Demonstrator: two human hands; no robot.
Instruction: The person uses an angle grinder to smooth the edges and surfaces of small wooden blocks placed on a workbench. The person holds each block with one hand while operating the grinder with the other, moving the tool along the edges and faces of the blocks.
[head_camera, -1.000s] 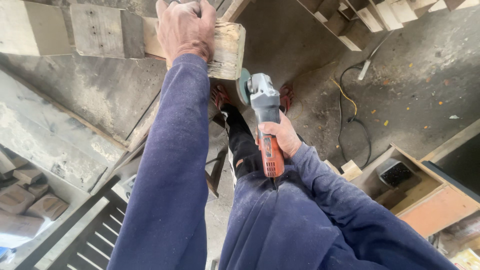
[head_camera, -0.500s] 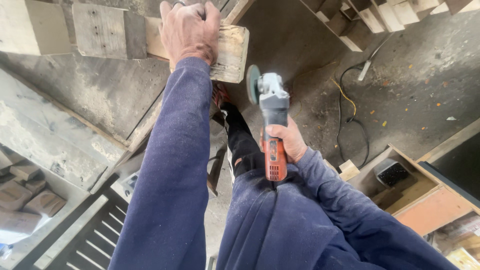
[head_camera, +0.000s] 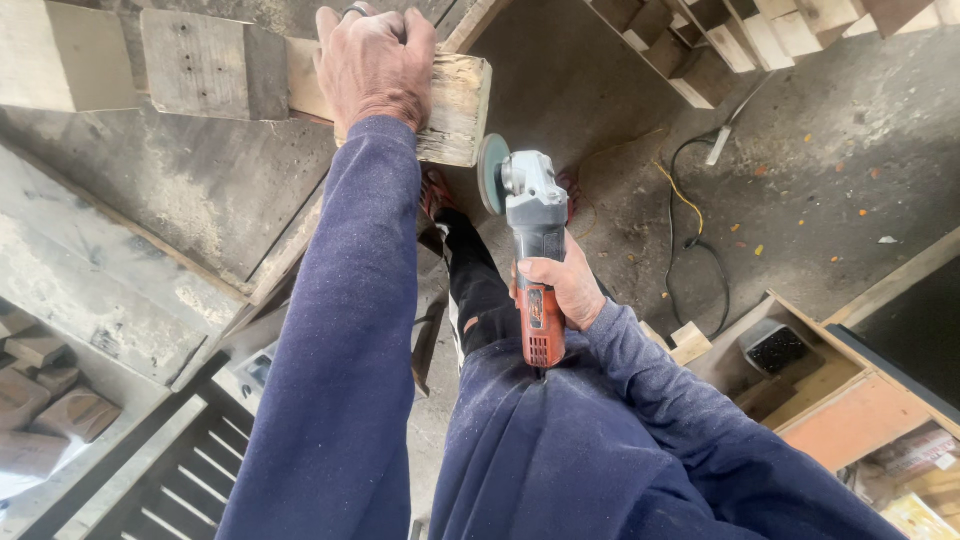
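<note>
**Grinder poised at the end of a held plank**

The left hand (head_camera: 375, 65) is clamped over the top of a weathered wooden plank (head_camera: 455, 105), fingers curled over its far edge, pinning it to the worktop (head_camera: 200, 190). Below and to the right of that hand, the right hand (head_camera: 560, 290) is wrapped tight round the red handle of an angle grinder (head_camera: 535, 250). Its disc (head_camera: 492, 172) stands just beside the plank's cut end, apparently not touching. The step in hand looks like lining up the disc; closing that gap would call for a steady wrist and a firm hold on the plank. A cable (head_camera: 690, 230) trails on the floor beyond the right hand.
</note>
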